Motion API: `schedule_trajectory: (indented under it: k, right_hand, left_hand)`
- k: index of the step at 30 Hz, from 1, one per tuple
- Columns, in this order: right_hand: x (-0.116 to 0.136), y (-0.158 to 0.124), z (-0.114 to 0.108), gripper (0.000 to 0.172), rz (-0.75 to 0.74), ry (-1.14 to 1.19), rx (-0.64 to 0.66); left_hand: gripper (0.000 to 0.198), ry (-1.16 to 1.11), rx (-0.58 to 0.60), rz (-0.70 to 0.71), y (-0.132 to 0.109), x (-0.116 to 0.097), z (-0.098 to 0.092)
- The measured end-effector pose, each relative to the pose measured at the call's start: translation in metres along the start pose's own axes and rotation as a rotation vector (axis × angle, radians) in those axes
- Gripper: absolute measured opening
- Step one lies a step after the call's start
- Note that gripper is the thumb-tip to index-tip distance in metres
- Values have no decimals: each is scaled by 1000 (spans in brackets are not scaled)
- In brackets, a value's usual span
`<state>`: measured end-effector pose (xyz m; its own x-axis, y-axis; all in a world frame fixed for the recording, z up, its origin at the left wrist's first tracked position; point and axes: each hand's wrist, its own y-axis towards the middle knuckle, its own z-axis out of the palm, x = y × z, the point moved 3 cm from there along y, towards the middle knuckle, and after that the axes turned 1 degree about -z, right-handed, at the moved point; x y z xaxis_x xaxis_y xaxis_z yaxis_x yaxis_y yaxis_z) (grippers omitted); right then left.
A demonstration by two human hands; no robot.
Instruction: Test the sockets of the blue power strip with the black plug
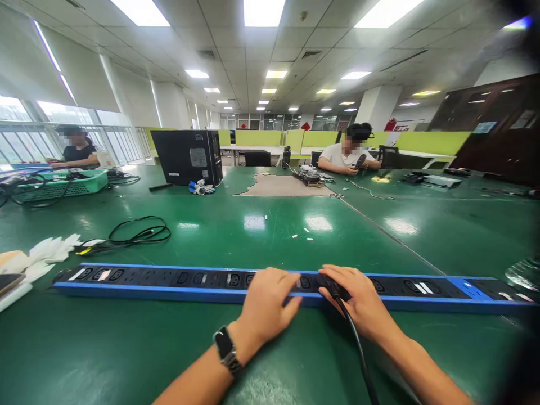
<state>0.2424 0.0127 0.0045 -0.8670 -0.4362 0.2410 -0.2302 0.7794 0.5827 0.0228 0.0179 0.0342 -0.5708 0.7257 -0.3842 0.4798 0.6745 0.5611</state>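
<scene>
A long blue power strip with black sockets lies across the green table in front of me. My right hand is closed around a black plug at the strip's sockets, right of its middle. From the plug a black cable runs down toward me. Whether the plug's pins are in a socket is hidden. My left hand, with a watch on the wrist, grips the strip just left of the plug. Its thumb lies at the near side and its fingers reach over the top, partly hidden.
Coiled black cable and white gloves lie left of the strip. Farther back stand a black computer case and a green basket of cables. One person sits across the table, another person at far left.
</scene>
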Motion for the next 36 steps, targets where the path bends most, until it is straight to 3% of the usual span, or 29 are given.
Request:
schedule_trajectory:
  k: [4, 8, 16, 24, 27, 31, 33, 36]
  right_hand:
    - [-6, -16, -3, 56, 18, -127, -159]
    - [-6, -24, -10, 50, 12, -110, -219]
    - [2, -22, -8, 40, 29, -47, -214]
    - [8, -17, -5, 36, 8, -13, -248]
    - [6, -17, -6, 36, 44, -2, -282]
    - [3, -19, -8, 36, 73, -8, -297]
    - [4, -19, -8, 33, 84, -2, -310]
    - [8, -17, -8, 31, 87, 17, -308]
  left_hand:
    - [44, 89, 96, -5, 28, -29, 39]
    - [24, 159, 170, 64, 44, -38, 58]
    - [20, 201, 174, 136, 42, -27, 53]
    - [24, 199, 71, 173, 34, -28, 58]
    - [31, 159, -50, 222, 46, -42, 46]
    - [36, 79, -249, 257, 67, -47, 2]
    - [35, 35, -317, 252, 63, -31, -22]
    - [32, -45, -346, 186, 32, 11, -45]
